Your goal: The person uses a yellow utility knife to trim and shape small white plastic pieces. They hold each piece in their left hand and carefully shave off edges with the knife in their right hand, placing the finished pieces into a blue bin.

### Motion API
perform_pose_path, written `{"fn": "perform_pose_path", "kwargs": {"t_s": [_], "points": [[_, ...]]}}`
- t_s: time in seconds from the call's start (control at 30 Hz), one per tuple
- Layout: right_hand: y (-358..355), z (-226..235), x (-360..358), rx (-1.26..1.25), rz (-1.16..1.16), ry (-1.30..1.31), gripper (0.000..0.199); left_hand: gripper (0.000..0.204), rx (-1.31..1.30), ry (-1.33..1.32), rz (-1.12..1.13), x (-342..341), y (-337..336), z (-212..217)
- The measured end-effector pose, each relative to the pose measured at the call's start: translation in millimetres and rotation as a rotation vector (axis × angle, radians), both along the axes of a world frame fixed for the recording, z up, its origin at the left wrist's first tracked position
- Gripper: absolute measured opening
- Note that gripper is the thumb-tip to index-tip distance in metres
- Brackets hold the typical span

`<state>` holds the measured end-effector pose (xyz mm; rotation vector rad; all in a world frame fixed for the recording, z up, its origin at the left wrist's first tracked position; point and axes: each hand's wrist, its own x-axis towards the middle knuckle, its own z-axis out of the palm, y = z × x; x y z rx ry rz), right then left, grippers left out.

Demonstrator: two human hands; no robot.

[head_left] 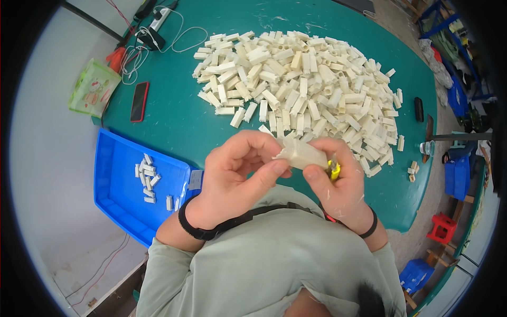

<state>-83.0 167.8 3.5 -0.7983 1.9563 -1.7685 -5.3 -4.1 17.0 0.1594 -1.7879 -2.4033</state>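
Observation:
Between my two hands, above the near part of the table, is a cream-coloured rectangular plastic piece (305, 154) with a ragged left end. My left hand (235, 171) pinches that left end between thumb and fingers. The other end is gripped by my right hand (343, 185), which also has a small yellow-handled tool (334, 168) tucked in its palm; most of the tool is hidden, so its kind is unclear. Just beyond my hands lies a big heap of similar cream pieces (296, 79), many with rough ends.
At the left, a blue plastic bin (119, 214) contains several pieces. A red-edged phone (139, 101), a power strip (159, 19) with white cables and a green-trimmed bag (94, 87) are farther back. A black object (419, 109) lies near the right edge of the green table (406, 201).

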Motion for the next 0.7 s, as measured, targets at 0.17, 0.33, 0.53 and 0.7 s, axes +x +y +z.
{"fn": "perform_pose_path", "kwargs": {"t_s": [0.17, 0.33, 0.53, 0.7], "points": [[3.1, 2.2, 6.6, -0.104, -0.132, 0.072, 0.028, 0.015, -0.083, 0.126, 0.150, 4.6, 7.1, -3.6], [-1.6, 10.0, 7.1, 0.060, 0.063, 0.276, 0.024, 0.020, -0.337, 0.332, 0.248, 4.6, 10.9, -15.2], [-8.4, 6.9, 10.0, -0.005, 0.033, 0.311, 0.023, 0.023, -0.598, 0.326, 0.264, 6.8, 8.5, -11.4], [-8.1, 10.6, 8.6, 0.035, 0.042, 0.309, 0.023, 0.025, -0.707, 0.333, 0.287, 6.9, 8.6, -10.3]]}}
